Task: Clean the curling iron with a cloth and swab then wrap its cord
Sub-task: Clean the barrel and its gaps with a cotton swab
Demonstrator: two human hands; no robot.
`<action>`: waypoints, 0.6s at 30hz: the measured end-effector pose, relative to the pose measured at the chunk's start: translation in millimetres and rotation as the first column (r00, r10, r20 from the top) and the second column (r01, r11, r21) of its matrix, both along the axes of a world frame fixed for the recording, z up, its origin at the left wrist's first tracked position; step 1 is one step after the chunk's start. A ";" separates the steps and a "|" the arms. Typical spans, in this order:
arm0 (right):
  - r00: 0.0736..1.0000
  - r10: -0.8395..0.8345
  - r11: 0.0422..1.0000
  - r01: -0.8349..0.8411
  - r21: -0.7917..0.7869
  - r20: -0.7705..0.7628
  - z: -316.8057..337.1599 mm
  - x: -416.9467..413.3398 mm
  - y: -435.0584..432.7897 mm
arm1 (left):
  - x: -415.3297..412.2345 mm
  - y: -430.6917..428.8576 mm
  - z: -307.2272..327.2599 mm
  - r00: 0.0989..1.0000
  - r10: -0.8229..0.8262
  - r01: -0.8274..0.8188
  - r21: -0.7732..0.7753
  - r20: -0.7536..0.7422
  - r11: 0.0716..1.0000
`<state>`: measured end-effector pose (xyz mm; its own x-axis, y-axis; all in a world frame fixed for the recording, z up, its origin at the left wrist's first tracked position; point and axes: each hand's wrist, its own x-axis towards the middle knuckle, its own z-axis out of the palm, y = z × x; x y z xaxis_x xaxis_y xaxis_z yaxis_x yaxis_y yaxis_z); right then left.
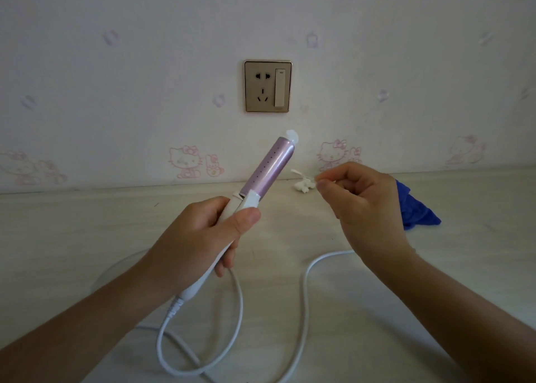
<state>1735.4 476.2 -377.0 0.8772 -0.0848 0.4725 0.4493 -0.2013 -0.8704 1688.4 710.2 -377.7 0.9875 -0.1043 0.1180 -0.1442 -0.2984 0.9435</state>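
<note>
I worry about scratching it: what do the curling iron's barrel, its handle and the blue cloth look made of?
Barrel: probably coated metal, satin lilac sheen with a soft highlight.
Handle: likely hard white plastic, smooth and matte.
Blue cloth: soft fabric, maybe microfibre; it lies crumpled in folds.

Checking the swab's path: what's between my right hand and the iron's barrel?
Head view: only the swab the right hand pinches, its tip short of the barrel.

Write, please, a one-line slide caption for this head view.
Left hand holds the curling iron; right hand pinches a swab beside it, blue cloth behind, cord unwrapped.
</note>
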 end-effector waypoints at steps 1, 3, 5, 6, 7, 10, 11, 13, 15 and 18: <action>1.000 -0.005 1.000 0.005 0.010 0.006 1.2 -0.1 -0.6 | 2.5 0.4 -1.5 0.999 -0.017 0.015 -0.057 -0.032 0.998; 1.000 -0.006 0.999 0.005 0.036 0.014 2.9 -0.8 -1.1 | 6.6 2.1 -5.8 0.992 -0.074 0.054 -0.188 -0.100 0.981; 1.000 -0.010 0.999 0.009 0.050 0.024 3.2 -1.2 -1.3 | 7.2 2.8 -10.6 0.977 -0.160 0.110 -0.311 -0.141 0.944; 0.999 -0.013 0.998 0.011 0.055 0.031 3.1 -1.2 -1.3 | 6.6 3.0 -13.2 0.966 -0.209 0.141 -0.365 -0.152 0.920; 0.999 -0.015 0.998 0.012 0.059 0.037 3.0 -1.0 -1.3 | 6.0 3.1 -15.9 0.953 -0.255 0.167 -0.416 -0.164 0.894; 0.999 -0.002 0.998 -0.001 0.058 0.041 1.7 -0.1 -1.8 | 5.6 3.2 -28.0 0.908 -0.376 0.228 -0.536 -0.183 0.812; 0.999 0.006 0.999 -0.008 0.049 0.037 0.6 0.3 -1.8 | 5.2 3.1 -32.0 0.898 -0.400 0.242 -0.556 -0.182 0.795; 1.000 0.019 1.000 -0.019 0.002 0.017 -2.1 0.5 -0.9 | 4.4 2.5 -39.2 0.891 -0.419 0.259 -0.558 -0.177 0.788; 1.000 0.025 0.998 -0.025 -0.053 -0.005 -4.6 0.7 0.7 | 3.7 1.9 -44.3 0.892 -0.415 0.265 -0.535 -0.180 0.802; 0.999 0.050 0.988 -0.052 -0.146 -0.021 -6.6 0.6 2.5 | 4.8 1.7 -48.2 0.891 -0.415 0.267 -0.526 -0.184 0.807</action>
<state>1736.0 478.7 -383.6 0.8867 0.0294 0.4615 0.4477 -0.3046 -0.8407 1693.3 711.9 -425.8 0.8955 -0.4441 -0.0291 0.1380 0.2149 0.9668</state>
